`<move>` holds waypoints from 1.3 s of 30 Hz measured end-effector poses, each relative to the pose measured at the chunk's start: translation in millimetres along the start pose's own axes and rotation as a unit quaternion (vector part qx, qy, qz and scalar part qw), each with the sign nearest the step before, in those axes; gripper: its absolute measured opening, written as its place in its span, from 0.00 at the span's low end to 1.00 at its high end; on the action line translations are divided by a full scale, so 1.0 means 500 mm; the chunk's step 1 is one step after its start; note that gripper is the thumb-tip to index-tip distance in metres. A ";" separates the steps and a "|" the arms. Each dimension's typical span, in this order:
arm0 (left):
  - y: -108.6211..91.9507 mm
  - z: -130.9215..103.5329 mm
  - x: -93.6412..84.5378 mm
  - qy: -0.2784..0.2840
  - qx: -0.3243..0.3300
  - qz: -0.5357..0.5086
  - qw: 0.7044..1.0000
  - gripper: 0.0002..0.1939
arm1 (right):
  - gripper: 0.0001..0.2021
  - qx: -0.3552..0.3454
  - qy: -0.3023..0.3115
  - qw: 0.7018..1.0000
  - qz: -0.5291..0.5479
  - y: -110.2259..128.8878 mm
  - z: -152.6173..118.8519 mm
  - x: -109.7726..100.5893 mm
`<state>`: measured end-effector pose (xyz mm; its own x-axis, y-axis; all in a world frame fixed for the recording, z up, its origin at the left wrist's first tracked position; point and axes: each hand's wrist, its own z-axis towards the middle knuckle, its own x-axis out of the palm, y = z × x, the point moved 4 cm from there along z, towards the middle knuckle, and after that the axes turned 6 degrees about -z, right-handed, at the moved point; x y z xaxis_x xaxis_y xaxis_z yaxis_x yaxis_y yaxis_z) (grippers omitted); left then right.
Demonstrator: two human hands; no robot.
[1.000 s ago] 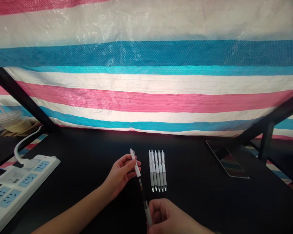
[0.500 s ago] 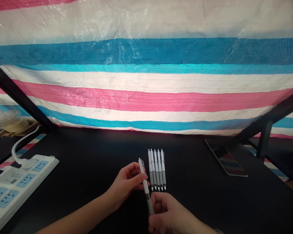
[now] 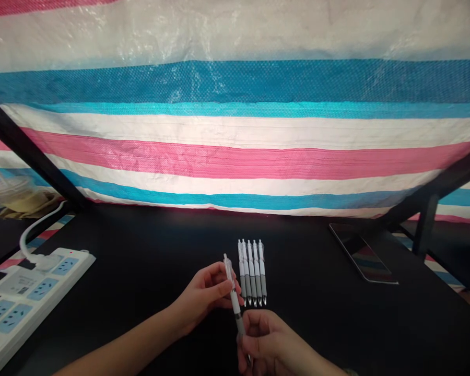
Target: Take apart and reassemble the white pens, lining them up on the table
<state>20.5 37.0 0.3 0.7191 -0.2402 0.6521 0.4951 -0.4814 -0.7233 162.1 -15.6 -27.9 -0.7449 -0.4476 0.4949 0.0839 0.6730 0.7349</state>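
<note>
Your left hand (image 3: 207,289) and right hand (image 3: 268,338), lower center, both clamped on one pen (image 3: 235,301). Five more pens (image 3: 251,271) in row, center. One phone (image 3: 362,255), right. One power strip (image 3: 43,288), lower left.

White and grey pen (image 3: 235,302), black table (image 3: 317,297)

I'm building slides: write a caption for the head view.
Left hand and right hand hold one pen over a black table, near five pens in a row.
</note>
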 end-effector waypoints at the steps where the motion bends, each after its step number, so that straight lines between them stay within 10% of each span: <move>1: 0.001 0.001 -0.001 0.006 0.000 -0.006 1.000 0.08 | 0.16 0.001 0.005 1.000 0.002 0.000 0.000 0.001; 39: -0.005 0.003 -0.006 -0.044 0.019 0.037 0.998 0.09 | 0.23 0.035 -0.028 0.999 0.005 0.009 0.003 0.008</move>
<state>17.8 40.3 -0.1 0.7938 -0.1976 0.5752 0.4556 -0.4332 -0.7776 158.7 -13.7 -23.4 -0.7803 -0.4087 0.4733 0.0462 0.7172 0.6954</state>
